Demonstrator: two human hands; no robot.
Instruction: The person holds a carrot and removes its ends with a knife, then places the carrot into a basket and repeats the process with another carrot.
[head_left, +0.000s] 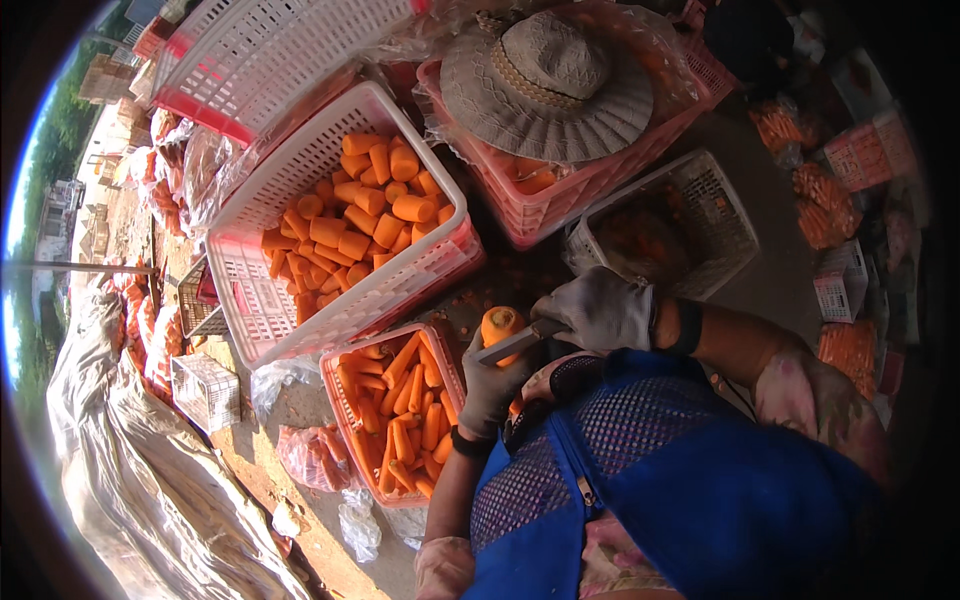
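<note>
Both my hands wear grey gloves. My left hand (489, 386) is closed around a thick carrot (501, 324), its stem end up. In my right hand (600, 309) is the handle of a knife (517, 343), whose flat blade lies across the carrot. Just left of my left hand stands a pink crate (330, 394) of whole carrots (405, 420). Beyond it, a larger white crate (247, 319) holds a heap of cut carrot pieces (360, 225). A white basket (720, 262) with dark, blurred contents sits beyond my right hand.
A grey brimmed sun hat (551, 82) rests on a pink crate (517, 217) at the top. An upper-left white crate (255, 67) adjoins the cut pieces' crate. Bagged carrots (825, 206) lie at the right. A pale tarpaulin (142, 465) and small white crate (206, 390) are at left.
</note>
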